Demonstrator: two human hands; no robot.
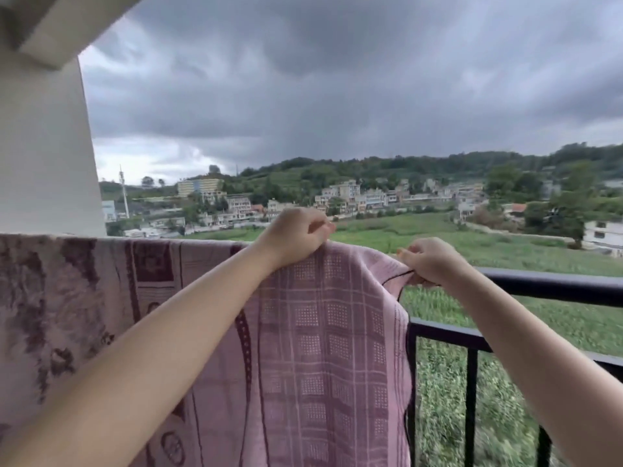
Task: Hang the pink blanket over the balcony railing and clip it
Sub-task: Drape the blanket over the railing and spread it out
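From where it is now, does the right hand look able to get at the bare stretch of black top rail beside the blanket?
Probably yes. The right hand pinches the pink blanket edge just above the black top rail, whose bare stretch beside it has nothing on it, though that grip would have to let go first.

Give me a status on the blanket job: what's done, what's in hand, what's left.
Done: the pink blanket already drapes over the black balcony railing, beside a patterned blanket hanging to its left. In hand: the left hand pinches its top fold and the right hand grips its dark-trimmed right edge, both at rail height. Left: clipping; no clip shows in this view.
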